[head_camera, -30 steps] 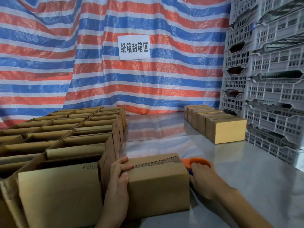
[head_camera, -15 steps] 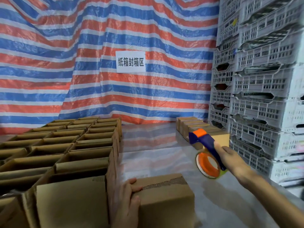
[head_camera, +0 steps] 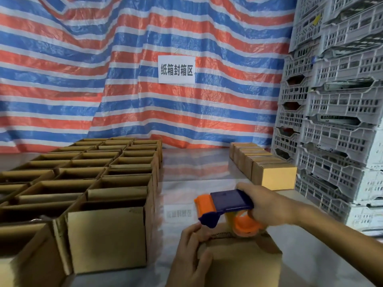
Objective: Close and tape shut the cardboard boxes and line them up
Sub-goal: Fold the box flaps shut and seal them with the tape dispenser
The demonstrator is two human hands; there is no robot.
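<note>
A closed cardboard box (head_camera: 240,264) sits on the table right in front of me, its top seam showing. My left hand (head_camera: 190,253) grips the box's left top edge, fingers curled over it. My right hand (head_camera: 267,206) holds a blue and orange tape dispenser (head_camera: 226,206) just above the far end of the box's seam. A row of closed boxes (head_camera: 267,168) stands lined up at the right rear of the table. Several open boxes (head_camera: 99,183) fill the left side.
White plastic crates (head_camera: 339,121) are stacked high along the right edge. A striped red, white and blue tarp (head_camera: 124,69) with a paper sign (head_camera: 176,69) hangs behind. The shiny table (head_camera: 194,168) shows between the open boxes and the closed row.
My right hand swung the tape dispenser from out at the right back down over the box in front of me. The left hand stayed on the box's left edge.
</note>
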